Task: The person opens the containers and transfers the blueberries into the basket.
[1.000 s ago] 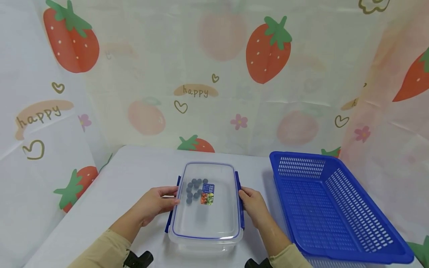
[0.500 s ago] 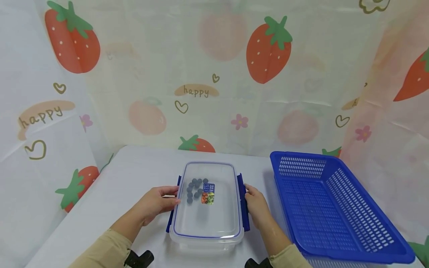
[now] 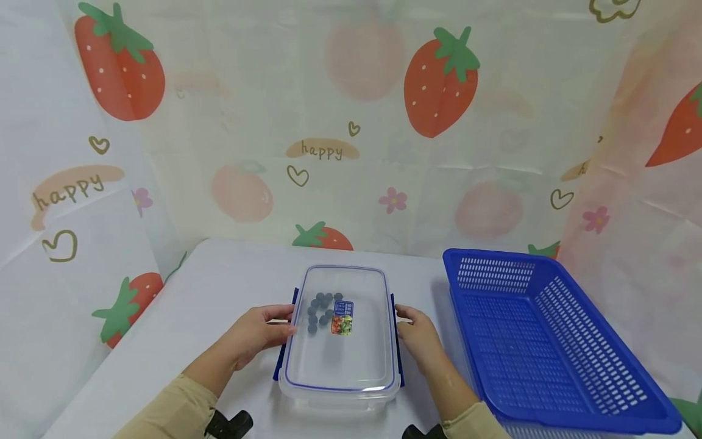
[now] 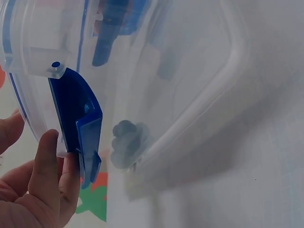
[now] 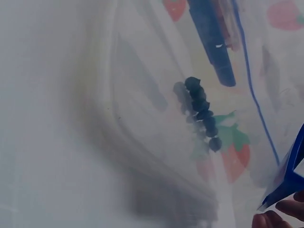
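Note:
A clear plastic food container [image 3: 362, 360] with a blue-edged lid stands on the table, several blueberries [image 3: 312, 320] showing through it. My left hand [image 3: 249, 335] holds its left side, index finger and thumb at the lid's edge. In the left wrist view the left blue latch [image 4: 88, 102] juts out from the container, and fingertips touch its lower end. On the opposite side my right hand [image 3: 422, 338] pinches the right blue latch [image 5: 285, 185], which also stands away from the wall in the right wrist view. Most of that hand lies outside the right wrist view.
To the right stands a blue perforated basket [image 3: 504, 353], close beside my right forearm. A white cloth covers the table [image 3: 236, 280]. Behind it hangs a strawberry-print curtain [image 3: 241, 122]. A label [image 3: 341, 326] sits on the lid.
The right latch swung outward half a second ago, and now appears narrower and nearer the container. My right hand shifted slightly right with it. The left hand has stayed in place.

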The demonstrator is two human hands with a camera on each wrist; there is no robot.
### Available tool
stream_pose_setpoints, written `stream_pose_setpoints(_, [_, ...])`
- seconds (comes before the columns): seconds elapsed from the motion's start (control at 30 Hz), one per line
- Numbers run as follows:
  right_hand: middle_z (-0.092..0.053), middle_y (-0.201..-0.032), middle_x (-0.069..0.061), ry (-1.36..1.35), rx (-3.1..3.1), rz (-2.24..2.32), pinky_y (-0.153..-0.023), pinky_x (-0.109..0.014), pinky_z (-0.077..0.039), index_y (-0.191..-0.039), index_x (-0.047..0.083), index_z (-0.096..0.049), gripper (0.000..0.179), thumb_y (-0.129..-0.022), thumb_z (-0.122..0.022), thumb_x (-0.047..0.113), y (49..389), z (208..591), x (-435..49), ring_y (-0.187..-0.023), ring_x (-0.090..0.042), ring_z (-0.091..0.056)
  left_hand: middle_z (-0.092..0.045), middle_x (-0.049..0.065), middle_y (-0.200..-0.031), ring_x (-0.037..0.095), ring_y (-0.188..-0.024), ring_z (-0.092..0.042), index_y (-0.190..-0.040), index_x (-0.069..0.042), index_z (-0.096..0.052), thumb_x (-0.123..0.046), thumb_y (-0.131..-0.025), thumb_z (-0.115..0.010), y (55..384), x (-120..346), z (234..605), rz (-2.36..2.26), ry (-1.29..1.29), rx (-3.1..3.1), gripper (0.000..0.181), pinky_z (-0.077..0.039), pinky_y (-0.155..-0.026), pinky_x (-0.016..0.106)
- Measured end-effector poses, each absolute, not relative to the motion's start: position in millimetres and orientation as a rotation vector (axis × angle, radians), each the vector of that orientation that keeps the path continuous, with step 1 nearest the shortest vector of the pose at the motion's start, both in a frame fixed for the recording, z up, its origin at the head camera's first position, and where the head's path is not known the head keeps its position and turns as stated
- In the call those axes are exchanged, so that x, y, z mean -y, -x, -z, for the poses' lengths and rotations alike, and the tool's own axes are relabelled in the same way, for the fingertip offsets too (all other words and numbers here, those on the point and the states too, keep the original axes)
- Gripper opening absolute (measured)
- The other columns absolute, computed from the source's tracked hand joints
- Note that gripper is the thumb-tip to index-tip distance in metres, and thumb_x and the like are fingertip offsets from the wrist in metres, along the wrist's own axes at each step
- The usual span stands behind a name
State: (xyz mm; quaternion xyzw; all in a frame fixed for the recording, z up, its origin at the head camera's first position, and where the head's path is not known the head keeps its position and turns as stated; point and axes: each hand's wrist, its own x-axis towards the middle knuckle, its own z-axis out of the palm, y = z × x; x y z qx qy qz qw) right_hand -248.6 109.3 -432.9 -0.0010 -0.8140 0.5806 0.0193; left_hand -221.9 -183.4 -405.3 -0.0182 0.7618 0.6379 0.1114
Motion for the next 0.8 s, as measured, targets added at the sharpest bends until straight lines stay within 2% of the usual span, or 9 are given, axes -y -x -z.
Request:
stream_pose_setpoints(0.1, [-0.056,-0.115,-0.022,0.021,2.501,-1.813,-0.068,-0.03,-0.047,-0.122,-0.008,-0.053,0.047,-0.075,-0.043,-0.005,249,431,-109,-0.085,-0.02,-0.055,-0.058,0.016,-0.118,0.02,-0.098,-0.061,-0.127,0.003,-0.05,-0.014,-0.077,-0.073,221,183,405,-1.865,0.081,-2.246,0.057,-0.049,-0.084,0.035])
stream_pose_setpoints(0.33, [-0.06,-0.097,-0.015,0.063,2.438,-1.927,-0.058,-0.025,-0.042,-0.12,-0.007,-0.056,0.036,-0.086,-0.048,0.003,248,427,-107,-0.071,-0.014,-0.052,-0.06,0.014,-0.115,0.021,-0.097,-0.062,-0.123,0.003,-0.054,-0.019,-0.08,-0.07,216,180,403,-1.819,0.121,-2.287,0.051,-0.049,-0.084,0.036])
stream_pose_setpoints(0.5, [-0.058,-0.087,-0.009,0.072,2.41,-1.992,-0.058,-0.025,-0.043,-0.12,-0.007,-0.056,0.035,-0.087,-0.051,0.005,245,424,-107,-0.065,-0.013,-0.049,-0.062,0.01,-0.109,0.019,-0.097,-0.061,-0.121,0.0,-0.057,-0.02,-0.082,-0.069,213,178,401,-1.809,0.155,-2.287,0.045,-0.05,-0.083,0.035])
stream_pose_setpoints(0.8, [-0.053,-0.078,-0.002,0.06,2.371,-2.098,-0.054,-0.02,-0.041,-0.115,-0.01,-0.056,0.034,-0.087,-0.059,0.008,240,421,-105,-0.059,-0.008,-0.045,-0.063,0.009,-0.107,0.018,-0.092,-0.062,-0.119,0.001,-0.057,-0.02,-0.078,-0.072,210,178,400,-1.785,0.176,-2.296,0.048,-0.05,-0.082,0.035])
